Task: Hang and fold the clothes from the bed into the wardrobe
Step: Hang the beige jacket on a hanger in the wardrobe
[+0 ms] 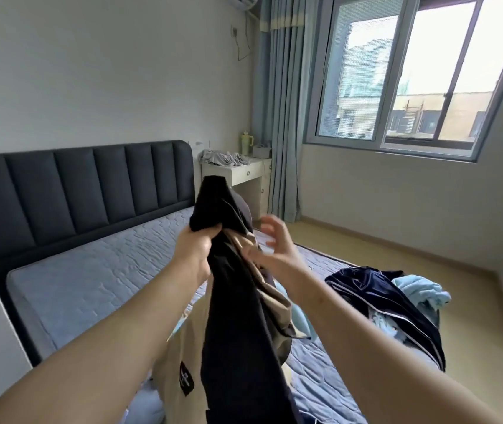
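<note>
Two hands were up over the bed (97, 270), working on one bundle of clothing. The left hand (196, 250) was clenched around the upper part of a black garment (234, 316), gripping it high above the mattress so that it hung in a long drape toward the near end of the bed. The right hand (276, 249) was spread, fingers apart, just beside the same bundle on the window side of the bed, its thumb close to a fold of the beige garment (179, 356); whether it had actually pinched that fold could not be told. The beige piece, with a small dark label, was tangled with the black one and trailed down at the near end of the bed.

More clothes waited on the bed: a navy piped garment (397, 304) in a heap at the window-side edge, with a light blue cloth (424, 293) beyond it. The wardrobe was not in view.

By my reading, the step in hand was sorting: separating the black piece from the beige one before either got hung or folded. The next move probably called for the right hand to take hold of one garment and draw it free, while the left kept its grasp.
</note>
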`<state>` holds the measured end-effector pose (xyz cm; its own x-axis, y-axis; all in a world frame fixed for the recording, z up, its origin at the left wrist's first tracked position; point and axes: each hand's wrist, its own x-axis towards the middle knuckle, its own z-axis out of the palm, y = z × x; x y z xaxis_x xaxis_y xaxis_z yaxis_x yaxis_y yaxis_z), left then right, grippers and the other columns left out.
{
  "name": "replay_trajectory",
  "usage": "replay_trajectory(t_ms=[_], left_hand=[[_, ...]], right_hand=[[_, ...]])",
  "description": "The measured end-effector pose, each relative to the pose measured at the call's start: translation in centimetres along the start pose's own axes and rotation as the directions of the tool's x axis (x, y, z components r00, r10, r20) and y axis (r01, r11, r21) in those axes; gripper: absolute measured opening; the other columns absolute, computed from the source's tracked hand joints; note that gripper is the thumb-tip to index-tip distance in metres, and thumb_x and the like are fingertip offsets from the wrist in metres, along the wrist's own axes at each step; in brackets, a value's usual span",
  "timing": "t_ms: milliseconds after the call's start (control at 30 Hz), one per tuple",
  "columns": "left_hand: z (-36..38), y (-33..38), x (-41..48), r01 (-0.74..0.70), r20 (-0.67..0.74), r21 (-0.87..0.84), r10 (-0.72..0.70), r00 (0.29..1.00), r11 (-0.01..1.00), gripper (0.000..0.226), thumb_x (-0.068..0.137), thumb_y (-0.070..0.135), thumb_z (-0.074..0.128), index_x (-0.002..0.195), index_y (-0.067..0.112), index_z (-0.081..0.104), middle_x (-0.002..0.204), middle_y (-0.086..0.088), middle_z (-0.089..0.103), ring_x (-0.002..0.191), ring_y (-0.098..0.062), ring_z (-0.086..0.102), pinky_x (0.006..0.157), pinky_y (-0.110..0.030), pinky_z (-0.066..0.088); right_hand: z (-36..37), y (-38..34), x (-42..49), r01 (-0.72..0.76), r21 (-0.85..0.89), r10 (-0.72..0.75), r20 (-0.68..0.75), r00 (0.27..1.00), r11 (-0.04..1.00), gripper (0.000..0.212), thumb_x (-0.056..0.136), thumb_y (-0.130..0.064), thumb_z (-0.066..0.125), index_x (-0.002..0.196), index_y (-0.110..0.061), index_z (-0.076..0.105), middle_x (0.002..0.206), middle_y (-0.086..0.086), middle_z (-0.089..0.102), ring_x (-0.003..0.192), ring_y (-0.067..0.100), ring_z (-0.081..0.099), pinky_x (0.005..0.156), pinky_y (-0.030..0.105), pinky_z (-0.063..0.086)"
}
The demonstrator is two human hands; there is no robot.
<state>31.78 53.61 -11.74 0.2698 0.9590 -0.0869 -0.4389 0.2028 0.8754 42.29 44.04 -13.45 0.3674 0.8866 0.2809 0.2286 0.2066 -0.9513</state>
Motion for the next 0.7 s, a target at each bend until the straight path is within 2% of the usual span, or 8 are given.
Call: replay_trajectory(t_ms=[67,167,267,367,433,500,600,700], left_hand=[[-0.5,1.1,0.0,0.031,0.057,-0.062,-0.028,0.998,0.998,0.009,0.085,0.002,0.061,0.089,0.009,0.062,0.078,-0.010,0.066,0.064,-0.021,0.065,0.054,-0.030,0.050],[-1.0,2.9,-0.1,0.018,0.149,-0.076,-0.007,0.989,0.997,0.023,0.087,0.011,0.059,0.110,0.008,0.060,0.091,-0.010,0.067,0.076,-0.021,0.066,0.059,-0.030,0.052],[-1.6,4.0,-0.2,0.030,0.184,-0.051,-0.020,0.983,0.998,0.023,0.089,0.015,0.057,0.112,0.011,0.059,0.090,-0.007,0.066,0.075,-0.019,0.066,0.057,-0.028,0.055],[-2.6,4.4,-0.1,-0.013,0.185,0.053,0.003,0.983,0.999,0.005,0.088,0.010,0.059,0.092,0.011,0.062,0.070,-0.002,0.069,0.062,-0.016,0.066,0.049,-0.024,0.054],[-3.4,4.6,0.2,-0.127,0.137,0.189,0.102,0.985,0.974,0.008,0.086,0.005,0.061,0.092,0.010,0.062,0.070,-0.001,0.069,0.067,-0.017,0.063,0.055,-0.025,0.053],[-4.2,4.3,0.9,-0.218,0.046,0.428,0.220,0.975,0.877,0.020,0.084,0.004,0.064,0.103,0.009,0.060,0.086,-0.003,0.065,0.082,-0.022,0.062,0.067,-0.028,0.049],[-5.9,3.2,1.0,-0.263,-0.032,0.740,0.423,0.906,0.619,0.048,0.079,0.008,0.069,0.121,0.008,0.047,0.115,-0.010,0.056,0.111,-0.029,0.053,0.088,-0.032,0.042],[-8.5,2.2,0.2,-0.497,0.176,0.739,0.581,0.794,0.456,0.095,0.068,0.013,0.081,0.143,0.007,0.024,0.144,-0.010,0.030,0.135,-0.022,0.026,0.109,-0.026,0.022]], right_hand=[[0.2,2.7,-0.9,-0.153,0.030,0.148,0.124,0.981,0.988,0.062,0.076,-0.020,0.076,0.122,-0.037,0.037,0.122,-0.005,0.050,0.101,0.004,0.056,0.079,0.017,0.049],[0.3,4.9,-0.9,-0.187,0.004,0.182,0.191,0.964,0.982,0.056,0.065,-0.032,0.076,0.114,-0.034,0.048,0.117,-0.005,0.058,0.096,-0.001,0.060,0.074,0.012,0.047],[0.5,4.9,-0.4,-0.168,-0.110,0.190,0.240,0.952,0.980,0.035,0.074,-0.018,0.072,0.098,-0.038,0.055,0.089,-0.013,0.063,0.076,-0.007,0.061,0.064,0.008,0.045],[0.6,4.9,0.3,-0.183,-0.281,0.178,-0.045,0.983,0.942,0.025,0.084,-0.004,0.055,0.075,-0.026,0.063,0.071,-0.006,0.061,0.069,0.011,0.058,0.055,0.018,0.042],[0.6,4.4,0.8,-0.228,-0.255,0.159,-0.262,0.952,0.940,0.030,0.083,0.001,0.044,0.070,-0.020,0.062,0.069,0.000,0.059,0.070,0.018,0.053,0.057,0.025,0.037],[0.6,3.5,1.3,-0.250,-0.267,0.134,-0.387,0.912,0.931,0.026,0.083,-0.001,0.042,0.070,-0.015,0.061,0.068,0.001,0.057,0.068,0.019,0.049,0.057,0.028,0.034],[1.6,1.6,2.1,-0.180,-0.200,0.078,-0.432,0.899,0.963,0.019,0.084,-0.004,0.042,0.077,-0.006,0.059,0.068,0.004,0.053,0.067,0.020,0.045,0.056,0.030,0.032],[3.6,-0.4,2.6,-0.076,-0.080,0.040,-0.384,0.922,0.994,0.019,0.084,-0.003,0.043,0.069,-0.010,0.054,0.062,0.000,0.048,0.061,0.015,0.041,0.056,0.029,0.031]])
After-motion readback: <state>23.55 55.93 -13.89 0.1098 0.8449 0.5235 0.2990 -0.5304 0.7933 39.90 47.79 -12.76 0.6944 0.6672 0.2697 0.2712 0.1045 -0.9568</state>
